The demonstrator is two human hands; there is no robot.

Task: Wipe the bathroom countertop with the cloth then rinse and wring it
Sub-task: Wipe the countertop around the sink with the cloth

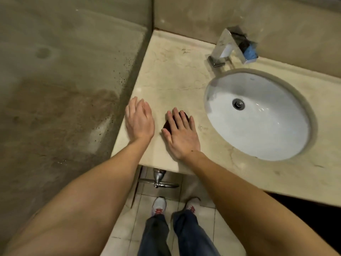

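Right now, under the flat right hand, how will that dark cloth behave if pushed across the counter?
The cloth is small and flattened under the right hand, so probably soft and floppy. On the smooth countertop it should slide easily, perhaps bunching.

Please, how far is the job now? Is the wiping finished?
Nothing looks finished yet. In hand: the right hand presses flat on the dark cloth on the countertop, left of the sink; the left hand rests flat beside it. Dark marks show near the faucet. Left: more wiping, then rinsing and wringing; no water is running.
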